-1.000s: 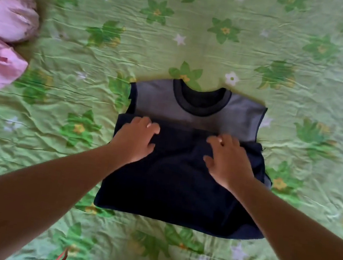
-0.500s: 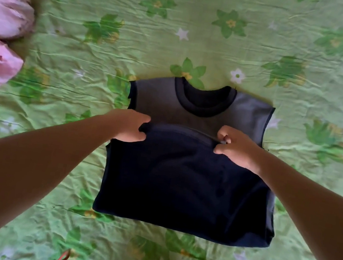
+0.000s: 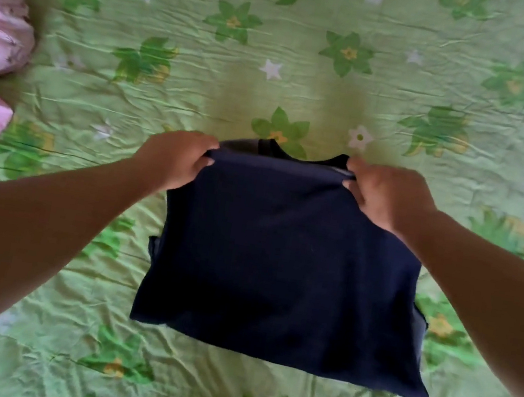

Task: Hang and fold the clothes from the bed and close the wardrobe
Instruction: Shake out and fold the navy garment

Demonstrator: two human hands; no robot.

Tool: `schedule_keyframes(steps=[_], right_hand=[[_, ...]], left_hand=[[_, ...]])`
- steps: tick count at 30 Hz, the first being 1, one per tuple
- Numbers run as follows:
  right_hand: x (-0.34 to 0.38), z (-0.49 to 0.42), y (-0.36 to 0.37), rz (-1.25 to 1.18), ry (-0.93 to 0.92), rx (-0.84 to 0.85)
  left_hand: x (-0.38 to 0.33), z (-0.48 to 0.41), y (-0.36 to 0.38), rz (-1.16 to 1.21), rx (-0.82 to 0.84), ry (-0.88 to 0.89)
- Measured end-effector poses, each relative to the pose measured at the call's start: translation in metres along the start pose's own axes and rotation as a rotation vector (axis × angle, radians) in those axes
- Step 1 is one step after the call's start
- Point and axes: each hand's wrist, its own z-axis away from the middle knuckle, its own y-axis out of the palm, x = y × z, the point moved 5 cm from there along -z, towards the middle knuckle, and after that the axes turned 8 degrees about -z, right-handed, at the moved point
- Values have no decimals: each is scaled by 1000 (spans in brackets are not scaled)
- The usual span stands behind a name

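Over green bedsheet [image 3: 349, 14], both hands' fingers [image 3: 208, 148] pinch shirt's [image 3: 277, 268] top corners.

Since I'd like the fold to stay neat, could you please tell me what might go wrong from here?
1. The left hand and right hand grip the navy shirt only by its top corners, so its folded layers may slip apart.
2. A grey layer peeks out at the lower right edge, so the fold could open when carried.
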Motion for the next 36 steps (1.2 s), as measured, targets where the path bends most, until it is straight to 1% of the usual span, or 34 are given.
schedule_keyframes(steps=[2,5,8,10,13,14,15,17,18,20,21,23,28,31,34,36], right_hand=[[-8,-20,3,7,79,27],[-26,-32,19,-64,232,143],[-52,-15,25,-107,350,142],[-67,-1,21,-53,398,57],[-76,10,7,77,418,-202],[-73,12,4,76,419,-251],[-66,13,3,58,394,-277],[-40,20,15,25,256,-278],[-22,26,30,10,174,-227],[7,38,66,14,87,-22],[15,41,84,19,88,59],[15,43,108,-5,142,124],[11,38,116,-11,165,190],[35,54,100,-52,165,117],[78,98,103,-70,1,76],[99,134,119,-64,-71,110]], left_hand=[[1,-17,-1,-90,-25,-53],[-2,-29,10,-267,17,-155],[-16,-23,22,-203,-35,-176],[-31,-18,30,-176,-57,-116],[-48,-15,49,-222,-20,-34],[-51,-15,54,-249,-26,-22],[-54,-14,58,-270,-42,-12],[-59,-10,64,-288,-85,11],[-63,-7,68,-285,-97,29],[-71,0,81,-251,-85,56],[-71,3,88,-223,-66,47],[-69,6,100,-165,-19,14],[-66,3,101,-125,71,-16],[-83,31,92,-98,20,-58],[-100,92,99,-119,-5,-26],[-99,133,111,-156,17,9]])
